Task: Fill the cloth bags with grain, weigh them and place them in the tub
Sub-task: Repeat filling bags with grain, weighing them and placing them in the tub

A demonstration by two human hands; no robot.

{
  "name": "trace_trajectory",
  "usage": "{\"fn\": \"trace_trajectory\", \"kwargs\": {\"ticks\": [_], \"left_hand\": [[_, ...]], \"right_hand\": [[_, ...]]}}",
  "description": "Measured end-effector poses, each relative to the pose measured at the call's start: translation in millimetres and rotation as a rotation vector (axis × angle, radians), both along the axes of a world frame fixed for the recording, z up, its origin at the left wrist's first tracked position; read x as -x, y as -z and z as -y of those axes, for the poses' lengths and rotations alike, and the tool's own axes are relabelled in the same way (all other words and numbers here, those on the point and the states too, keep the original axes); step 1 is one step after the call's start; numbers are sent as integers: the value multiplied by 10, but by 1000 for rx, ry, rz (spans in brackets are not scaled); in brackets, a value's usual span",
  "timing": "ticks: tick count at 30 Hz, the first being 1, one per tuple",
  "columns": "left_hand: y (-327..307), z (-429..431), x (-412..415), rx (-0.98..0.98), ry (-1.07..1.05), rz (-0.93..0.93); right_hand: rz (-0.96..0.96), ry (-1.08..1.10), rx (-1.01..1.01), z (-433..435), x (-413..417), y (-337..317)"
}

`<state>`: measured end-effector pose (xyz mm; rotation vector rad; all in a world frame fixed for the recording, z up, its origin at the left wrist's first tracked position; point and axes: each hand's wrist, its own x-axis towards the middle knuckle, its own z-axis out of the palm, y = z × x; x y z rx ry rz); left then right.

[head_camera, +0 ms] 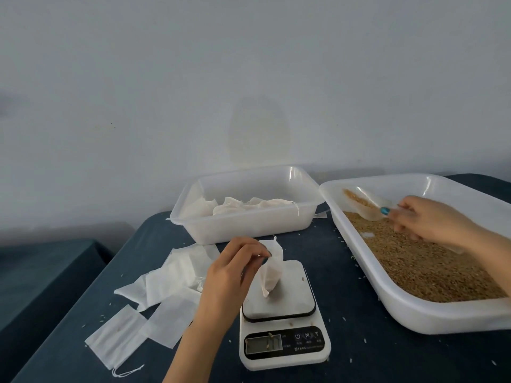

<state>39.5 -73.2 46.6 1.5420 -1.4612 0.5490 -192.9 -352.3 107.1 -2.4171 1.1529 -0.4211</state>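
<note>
The left hand pinches the top edge of a small white cloth bag, fingers and thumb clamped on its mouth. It holds the bag upright on the platform of the white digital kitchen scale at 6 o'clock on the dark blue desk. The bag bulges low down, so it looks partly filled.

At 3 o'clock the right hand grips the handle of a clear plastic scoop loaded with brown grain, above the large white plastic tray that holds the supply.

The translucent white rectangular tub at 12 o'clock already holds several filled cloth bags. A loose pile of flat empty white bags lies at 9 o'clock, waiting.

The work seems to be in its middle stretch. This bag probably needs another scoop, a weight check and a move to the tub. The scale's display is too blurred to read.
</note>
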Motion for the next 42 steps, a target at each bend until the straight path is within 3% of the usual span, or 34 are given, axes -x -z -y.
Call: {"fn": "trace_trajectory", "kwargs": {"ticks": [4,8,11,19,33,42], "left_hand": [[8,-6,-1,-3,-29,4],[15,-9,-10,2,-44,-15],[21,-11,-13,0,-44,-3],[23,-19,-23,-6,-52,-8],[25,-13,-21,-13,-32,-20],[13,-3,-13,-19,-24,-2]], "right_hand": [[47,-167,206,-230,-45,-236],[96,-397,128,-583,-227,-339],[71,-462,190,-759,-357,-355],[66,-464,505,-734,-431,-461],[-138,-476,898,-743,-510,-790],[-217,-504,983,-842,-562,-963]]}}
